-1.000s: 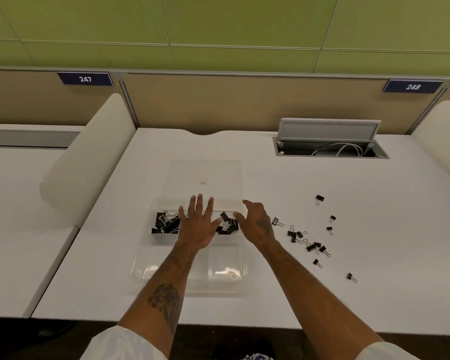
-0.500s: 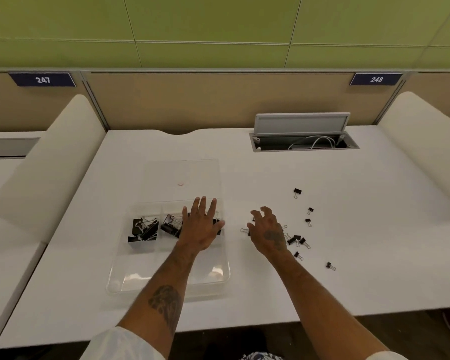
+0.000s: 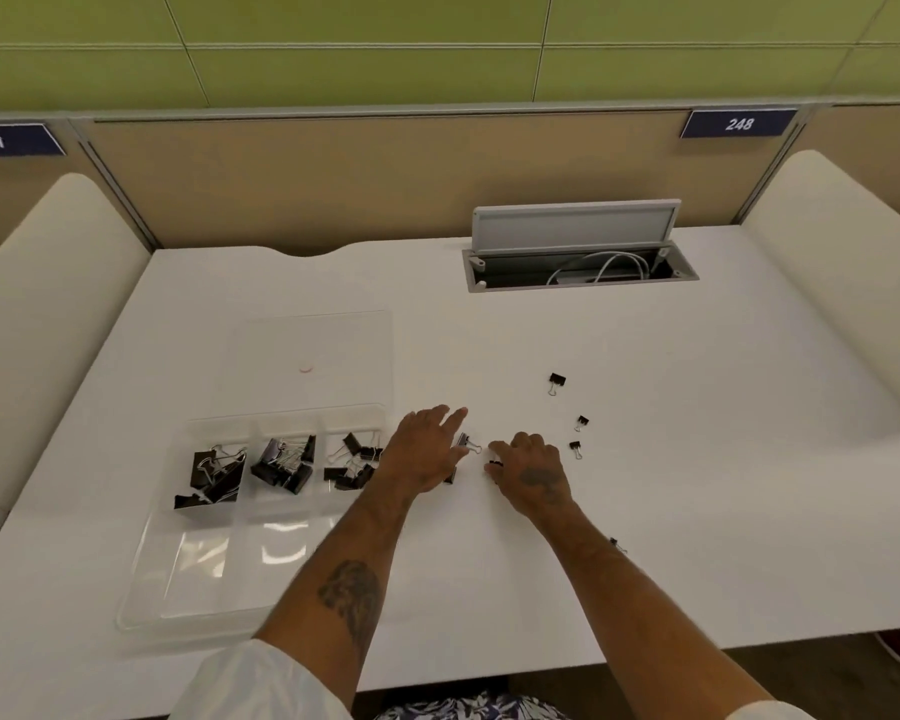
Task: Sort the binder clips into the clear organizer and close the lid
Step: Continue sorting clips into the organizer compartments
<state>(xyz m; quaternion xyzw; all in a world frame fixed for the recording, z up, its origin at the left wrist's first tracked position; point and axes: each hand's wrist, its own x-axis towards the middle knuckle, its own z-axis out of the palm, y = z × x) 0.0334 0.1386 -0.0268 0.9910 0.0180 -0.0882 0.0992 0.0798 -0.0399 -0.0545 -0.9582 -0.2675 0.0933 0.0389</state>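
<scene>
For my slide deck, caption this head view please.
Both hands, left hand and right hand, reach for loose binder clips beside the open clear organizer.

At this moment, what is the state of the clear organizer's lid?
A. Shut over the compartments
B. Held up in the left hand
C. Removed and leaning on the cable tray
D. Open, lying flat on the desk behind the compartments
D: the lid lies flat on the desk behind the clear organizer, whose far compartments show binder clips uncovered, while both hands are at the loose clips to its right.
</scene>
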